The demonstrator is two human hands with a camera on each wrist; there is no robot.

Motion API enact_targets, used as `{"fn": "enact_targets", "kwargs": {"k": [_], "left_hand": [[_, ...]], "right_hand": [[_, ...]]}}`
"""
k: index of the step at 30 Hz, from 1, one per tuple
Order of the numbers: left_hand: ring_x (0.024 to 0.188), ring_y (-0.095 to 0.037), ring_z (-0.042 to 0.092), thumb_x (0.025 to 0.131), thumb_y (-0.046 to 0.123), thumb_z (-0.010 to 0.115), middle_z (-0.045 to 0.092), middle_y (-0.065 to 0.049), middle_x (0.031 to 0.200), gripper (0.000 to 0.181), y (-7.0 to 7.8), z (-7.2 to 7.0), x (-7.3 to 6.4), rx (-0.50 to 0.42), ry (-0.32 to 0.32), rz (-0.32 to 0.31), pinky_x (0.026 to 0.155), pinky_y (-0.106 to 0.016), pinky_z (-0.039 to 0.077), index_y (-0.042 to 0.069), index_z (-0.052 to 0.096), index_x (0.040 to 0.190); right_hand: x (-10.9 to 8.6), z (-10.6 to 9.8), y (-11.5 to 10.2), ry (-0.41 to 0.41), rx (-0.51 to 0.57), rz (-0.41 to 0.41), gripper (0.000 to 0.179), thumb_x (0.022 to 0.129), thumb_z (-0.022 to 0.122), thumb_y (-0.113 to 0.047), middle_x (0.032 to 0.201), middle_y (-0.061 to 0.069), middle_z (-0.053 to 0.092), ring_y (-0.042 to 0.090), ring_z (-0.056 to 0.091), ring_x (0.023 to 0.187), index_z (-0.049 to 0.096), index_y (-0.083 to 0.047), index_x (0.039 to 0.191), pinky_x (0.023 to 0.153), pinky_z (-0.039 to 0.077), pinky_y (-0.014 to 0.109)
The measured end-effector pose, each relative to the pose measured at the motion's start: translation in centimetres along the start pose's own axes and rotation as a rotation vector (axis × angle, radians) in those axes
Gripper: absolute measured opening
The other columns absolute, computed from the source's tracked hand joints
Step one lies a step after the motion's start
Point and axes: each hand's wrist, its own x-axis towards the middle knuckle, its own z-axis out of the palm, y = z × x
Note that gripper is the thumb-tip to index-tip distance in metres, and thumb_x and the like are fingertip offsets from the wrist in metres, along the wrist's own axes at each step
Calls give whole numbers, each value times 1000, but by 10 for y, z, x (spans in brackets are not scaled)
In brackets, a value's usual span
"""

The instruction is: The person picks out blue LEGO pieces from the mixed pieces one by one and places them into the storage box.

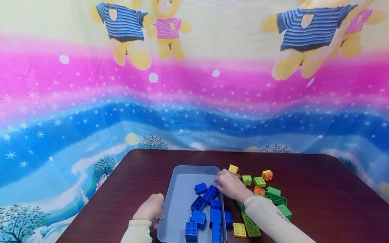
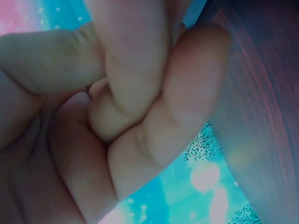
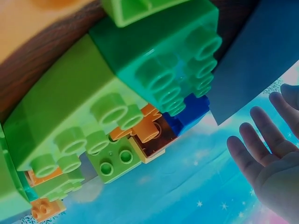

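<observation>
A shallow blue-grey tray [image 1: 179, 194] lies on the table and bears several blue toy bricks [image 1: 199, 218], mostly along its right half. My left hand [image 1: 149, 209] is at the left rim, its fingers curled and gripping the edge; the left wrist view shows the folded fingers [image 2: 135, 93] close up. At the tray's far right rim is my right hand [image 1: 231, 185], fingertips just over the edge. In the right wrist view this hand [image 3: 275, 172] has its fingers spread and holds nothing.
Right of the tray, green bricks [image 1: 250, 224], yellow bricks [image 1: 239, 230] and orange bricks [image 1: 267, 174] are scattered, some under the right forearm. One blue brick [image 1: 228, 220] sits just outside the tray's right wall. A printed cloth [image 1: 194, 84] hangs behind the dark table [image 1: 319, 195].
</observation>
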Motion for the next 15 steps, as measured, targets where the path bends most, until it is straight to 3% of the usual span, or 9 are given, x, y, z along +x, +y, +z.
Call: {"fn": "enact_targets", "kwargs": {"k": [15], "left_hand": [[32, -20, 53, 68, -13, 65, 49, -11, 49, 21, -1, 1, -2, 22, 17, 28, 44, -27, 48, -2, 49, 61]], "right_hand": [[-4, -2, 4, 36, -22, -12, 6, 78, 64, -9, 80, 0, 60, 15, 51, 76, 69, -8, 80, 66, 48, 28]]}}
